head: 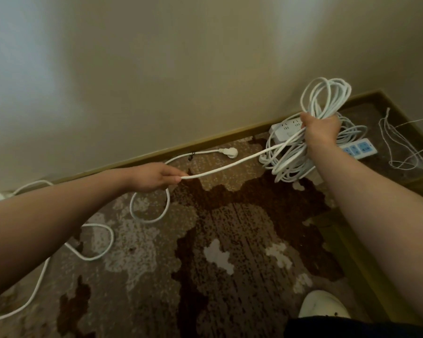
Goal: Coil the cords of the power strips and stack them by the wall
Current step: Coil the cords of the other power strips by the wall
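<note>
My right hand (321, 129) grips a bundle of white cord loops (326, 96) held up near the wall. A straight run of the same white cord (230, 165) stretches from it to my left hand (156, 178), which pinches it between the fingertips. Below my left hand the cord drops in loose curves (149, 211) over the carpet toward the lower left. Under my right hand lie a white power strip (285, 129) and a coiled cord pile (288, 164) by the skirting. A strip with blue sockets (359, 148) lies to the right of it.
A white plug (228, 151) and its cord lie along the skirting board (156, 156). Thin white strings (398, 142) lie in the right corner by a dark wooden frame (352, 252). My white shoe (324, 304) stands at the bottom right on the patterned carpet.
</note>
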A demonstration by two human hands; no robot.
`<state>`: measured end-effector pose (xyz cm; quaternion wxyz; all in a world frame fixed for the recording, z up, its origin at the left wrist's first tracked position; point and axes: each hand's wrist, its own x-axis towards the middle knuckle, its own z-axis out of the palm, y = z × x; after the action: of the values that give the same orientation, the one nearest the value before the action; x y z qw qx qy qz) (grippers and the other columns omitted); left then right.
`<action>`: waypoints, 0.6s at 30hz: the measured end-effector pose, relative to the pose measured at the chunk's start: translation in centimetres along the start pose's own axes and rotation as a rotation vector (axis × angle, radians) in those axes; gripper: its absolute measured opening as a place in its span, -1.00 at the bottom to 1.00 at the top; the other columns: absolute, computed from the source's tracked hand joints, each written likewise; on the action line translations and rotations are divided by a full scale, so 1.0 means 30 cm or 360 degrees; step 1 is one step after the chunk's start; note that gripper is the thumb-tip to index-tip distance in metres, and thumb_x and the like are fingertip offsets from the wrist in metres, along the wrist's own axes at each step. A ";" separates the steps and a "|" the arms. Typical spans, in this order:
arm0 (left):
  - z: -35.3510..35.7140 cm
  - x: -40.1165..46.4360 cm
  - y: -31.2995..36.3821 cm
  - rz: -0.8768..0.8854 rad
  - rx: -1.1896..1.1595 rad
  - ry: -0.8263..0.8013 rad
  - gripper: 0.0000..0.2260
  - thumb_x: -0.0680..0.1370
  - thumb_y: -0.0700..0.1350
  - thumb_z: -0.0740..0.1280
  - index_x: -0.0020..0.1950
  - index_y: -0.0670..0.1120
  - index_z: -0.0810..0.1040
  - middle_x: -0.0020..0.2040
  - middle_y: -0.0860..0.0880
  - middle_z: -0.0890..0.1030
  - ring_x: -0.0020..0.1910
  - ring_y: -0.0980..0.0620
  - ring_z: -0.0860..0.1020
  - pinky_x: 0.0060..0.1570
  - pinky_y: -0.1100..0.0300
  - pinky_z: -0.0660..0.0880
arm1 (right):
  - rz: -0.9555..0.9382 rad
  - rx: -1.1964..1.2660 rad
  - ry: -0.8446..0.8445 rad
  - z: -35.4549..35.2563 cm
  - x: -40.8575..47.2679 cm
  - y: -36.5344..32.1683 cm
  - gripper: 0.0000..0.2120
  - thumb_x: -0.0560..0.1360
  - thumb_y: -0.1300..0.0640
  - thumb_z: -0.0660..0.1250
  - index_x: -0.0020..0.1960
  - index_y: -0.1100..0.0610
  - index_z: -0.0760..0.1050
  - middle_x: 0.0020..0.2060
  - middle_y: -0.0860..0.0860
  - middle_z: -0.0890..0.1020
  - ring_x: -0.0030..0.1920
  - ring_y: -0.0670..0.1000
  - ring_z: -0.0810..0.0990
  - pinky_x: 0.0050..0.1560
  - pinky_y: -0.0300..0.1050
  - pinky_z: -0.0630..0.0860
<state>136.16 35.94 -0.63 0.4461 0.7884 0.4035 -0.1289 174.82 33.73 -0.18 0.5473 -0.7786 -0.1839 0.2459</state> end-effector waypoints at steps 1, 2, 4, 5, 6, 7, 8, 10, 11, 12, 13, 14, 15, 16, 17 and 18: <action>-0.004 -0.002 0.013 0.0014 0.0098 0.0028 -0.72 0.61 -0.05 0.23 0.30 -0.02 0.54 0.12 0.05 0.60 -0.10 0.30 0.52 -0.07 0.42 0.40 | -0.0040 -0.0089 -0.0027 -0.002 0.000 -0.002 -0.77 0.45 0.13 0.46 0.08 0.10 0.54 -0.23 -0.09 0.63 -0.30 -0.21 0.60 -0.29 -0.29 0.48; -0.007 0.002 0.039 0.0049 0.0231 0.0049 -0.74 0.60 -0.05 0.24 0.26 -0.03 0.57 0.13 0.06 0.61 -0.02 0.25 0.55 0.00 0.35 0.42 | -0.0098 -0.0201 -0.0092 -0.001 -0.005 -0.004 -0.74 0.46 0.13 0.46 0.12 0.12 0.55 -0.21 -0.08 0.63 -0.29 -0.20 0.60 -0.32 -0.32 0.46; 0.000 0.026 0.118 0.0166 0.0452 0.0057 -0.81 0.59 -0.03 0.27 0.13 -0.01 0.63 0.06 0.04 0.66 0.00 0.10 0.58 0.00 0.20 0.44 | -0.0236 -0.0398 -0.0341 0.016 -0.036 -0.013 -0.76 0.47 0.12 0.47 0.11 0.12 0.56 -0.21 -0.06 0.64 -0.30 -0.17 0.63 -0.36 -0.31 0.48; 0.008 0.044 0.168 0.0233 0.0523 0.0055 -0.83 0.58 -0.02 0.28 0.06 0.01 0.63 -0.02 0.04 0.67 -0.06 0.08 0.58 -0.05 0.17 0.45 | -0.0282 -0.0453 -0.0489 0.030 -0.057 -0.019 -0.78 0.47 0.12 0.48 0.09 0.11 0.56 -0.23 -0.05 0.65 -0.33 -0.15 0.64 -0.39 -0.29 0.50; 0.017 0.062 0.218 0.0295 0.0568 0.0061 -0.85 0.57 0.01 0.28 -0.01 0.02 0.63 -0.09 0.04 0.66 -0.13 0.09 0.57 -0.11 0.16 0.45 | -0.0311 -0.0494 -0.0630 0.043 -0.081 -0.026 -0.79 0.46 0.13 0.49 0.07 0.09 0.56 -0.25 -0.04 0.65 -0.34 -0.13 0.64 -0.40 -0.27 0.52; 0.025 0.080 0.268 0.0354 0.0593 0.0084 -0.85 0.56 0.03 0.29 -0.06 0.03 0.62 -0.15 0.05 0.66 -0.18 0.10 0.56 -0.15 0.15 0.45 | -0.0332 -0.0526 -0.0759 0.056 -0.101 -0.032 -0.79 0.46 0.15 0.50 0.05 0.09 0.56 -0.27 -0.03 0.66 -0.35 -0.10 0.64 -0.39 -0.24 0.55; 0.031 0.098 0.314 0.0411 0.0608 0.0126 -0.85 0.55 0.06 0.30 -0.10 0.03 0.60 -0.19 0.05 0.65 -0.21 0.10 0.55 -0.18 0.15 0.44 | -0.0348 -0.0553 -0.0870 0.069 -0.120 -0.037 -0.81 0.45 0.17 0.51 0.02 0.10 0.56 -0.30 -0.02 0.66 -0.37 -0.08 0.63 -0.39 -0.22 0.56; 0.040 0.134 0.395 0.0506 0.0606 0.0243 -0.85 0.52 0.08 0.33 -0.18 0.05 0.54 -0.24 0.06 0.61 -0.25 0.10 0.52 -0.24 0.16 0.39 | -0.0363 -0.0598 -0.1048 0.088 -0.142 -0.035 -0.87 0.44 0.21 0.51 -0.11 0.12 0.56 -0.45 -0.04 0.64 -0.47 -0.10 0.58 -0.44 -0.24 0.52; 0.046 0.156 0.430 0.0527 0.0578 0.0315 -0.85 0.51 0.09 0.34 -0.19 0.06 0.54 -0.27 0.08 0.57 -0.26 0.11 0.50 -0.25 0.16 0.38 | -0.0358 -0.0596 -0.1123 0.092 -0.147 -0.032 -0.85 0.44 0.22 0.51 -0.18 0.12 0.54 -0.51 -0.04 0.61 -0.50 -0.09 0.55 -0.46 -0.23 0.50; 0.053 0.174 0.459 0.0524 0.0537 0.0393 -0.84 0.49 0.09 0.36 -0.20 0.04 0.55 -0.30 0.10 0.54 -0.27 0.11 0.49 -0.26 0.15 0.38 | -0.0339 -0.0568 -0.1193 0.096 -0.150 -0.025 -0.84 0.44 0.23 0.51 -0.22 0.14 0.53 -0.52 -0.03 0.59 -0.50 -0.06 0.54 -0.44 -0.19 0.50; 0.061 0.193 0.481 0.0496 0.0493 0.0472 -0.81 0.47 0.10 0.38 -0.21 0.01 0.57 -0.33 0.11 0.52 -0.28 0.10 0.49 -0.27 0.14 0.40 | -0.0320 -0.0532 -0.1249 0.097 -0.148 -0.017 -0.84 0.44 0.24 0.50 -0.22 0.17 0.53 -0.50 0.00 0.58 -0.46 0.00 0.54 -0.39 -0.13 0.51; 0.069 0.216 0.498 0.0447 0.0456 0.0556 -0.79 0.44 0.12 0.41 -0.24 0.00 0.57 -0.36 0.12 0.50 -0.29 0.08 0.49 -0.29 0.14 0.41 | -0.0302 -0.0499 -0.1290 0.093 -0.145 -0.012 -0.86 0.44 0.25 0.50 -0.21 0.20 0.54 -0.47 0.05 0.58 -0.42 0.06 0.54 -0.33 -0.07 0.51; 0.076 0.236 0.509 0.0379 0.0433 0.0645 -0.78 0.41 0.14 0.43 -0.28 0.02 0.55 -0.39 0.13 0.47 -0.31 0.08 0.49 -0.33 0.15 0.39 | -0.0284 -0.0480 -0.1322 0.087 -0.138 -0.008 -0.88 0.44 0.25 0.49 -0.20 0.21 0.55 -0.45 0.09 0.58 -0.39 0.09 0.54 -0.30 -0.03 0.51; 0.082 0.254 0.517 0.0306 0.0414 0.0736 -0.75 0.37 0.17 0.45 -0.34 0.06 0.49 -0.41 0.14 0.44 -0.35 0.10 0.47 -0.40 0.17 0.35 | -0.0260 -0.0463 -0.1346 0.079 -0.132 -0.003 -0.90 0.45 0.26 0.47 -0.20 0.22 0.56 -0.43 0.12 0.57 -0.37 0.11 0.53 -0.27 0.00 0.51; 0.088 0.270 0.523 0.0246 0.0390 0.0821 -0.70 0.34 0.18 0.46 -0.39 0.10 0.41 -0.44 0.16 0.42 -0.39 0.15 0.43 -0.45 0.19 0.29 | -0.0230 -0.0448 -0.1368 0.073 -0.125 0.002 -0.91 0.46 0.27 0.45 -0.20 0.23 0.56 -0.41 0.14 0.57 -0.35 0.13 0.53 -0.26 0.01 0.52; 0.095 0.283 0.530 0.0216 0.0341 0.0885 -0.67 0.31 0.18 0.48 -0.42 0.13 0.35 -0.45 0.16 0.41 -0.42 0.19 0.40 -0.49 0.21 0.23 | -0.0206 -0.0427 -0.1388 0.066 -0.120 0.007 -0.91 0.46 0.28 0.43 -0.20 0.23 0.56 -0.39 0.16 0.57 -0.34 0.13 0.54 -0.25 0.00 0.52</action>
<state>153.98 33.68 2.50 0.2405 0.8612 0.4406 0.0803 170.73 33.17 -0.28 0.3273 -0.6532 -0.4755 0.4900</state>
